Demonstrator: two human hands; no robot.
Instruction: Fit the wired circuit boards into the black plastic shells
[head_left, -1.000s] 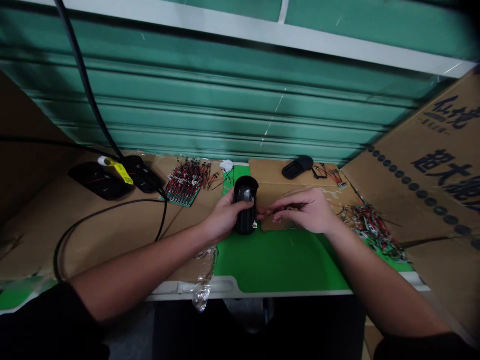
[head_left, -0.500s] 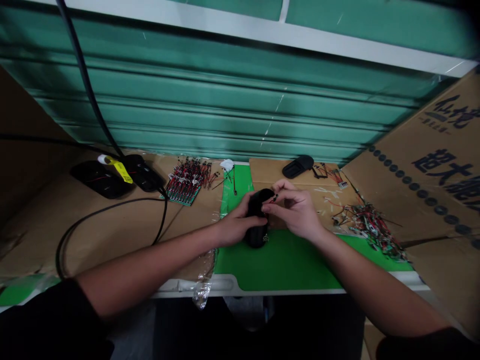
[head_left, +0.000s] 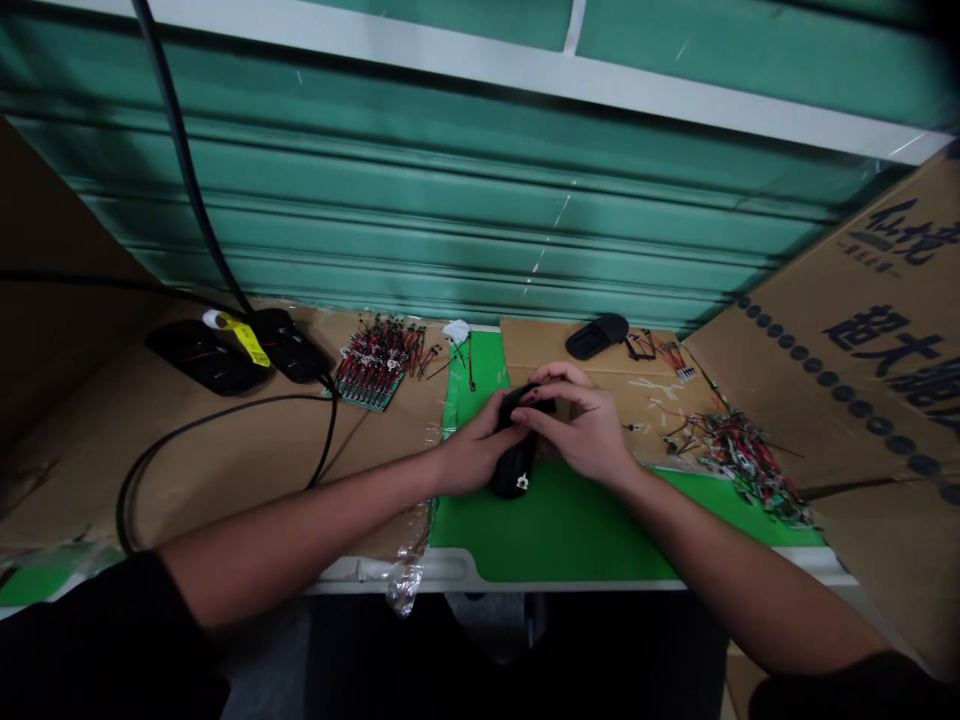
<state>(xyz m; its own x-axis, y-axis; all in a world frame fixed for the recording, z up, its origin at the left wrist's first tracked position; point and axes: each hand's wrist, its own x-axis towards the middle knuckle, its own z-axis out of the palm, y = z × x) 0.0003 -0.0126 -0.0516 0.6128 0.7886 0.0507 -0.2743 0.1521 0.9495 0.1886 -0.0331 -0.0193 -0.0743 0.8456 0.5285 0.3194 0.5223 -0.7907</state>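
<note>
A long black plastic housing [head_left: 513, 472] is held above the green mat [head_left: 570, 530], with a small pale metallic part showing near its lower end. My left hand [head_left: 474, 450] is wrapped round the housing's left side, thumb across it. At the housing's upper end, my right hand [head_left: 581, 422] has thumb and index finger pressed together over it. Whatever lies between those right fingertips is too small and dark to make out. My fingers cover much of the housing's upper part.
Wired green circuit boards [head_left: 371, 370] and black housings [head_left: 206, 358] with a black cable lie left. Another black piece [head_left: 597, 336] rests at the back on cardboard. Tangled wired parts [head_left: 750, 460] are piled right, beside a cardboard box wall [head_left: 847, 370].
My right hand has moved slightly left and closer over the housing's upper end. The small wired piece visible at its fingertips before is now mostly hidden. The metallic part shows more plainly.
</note>
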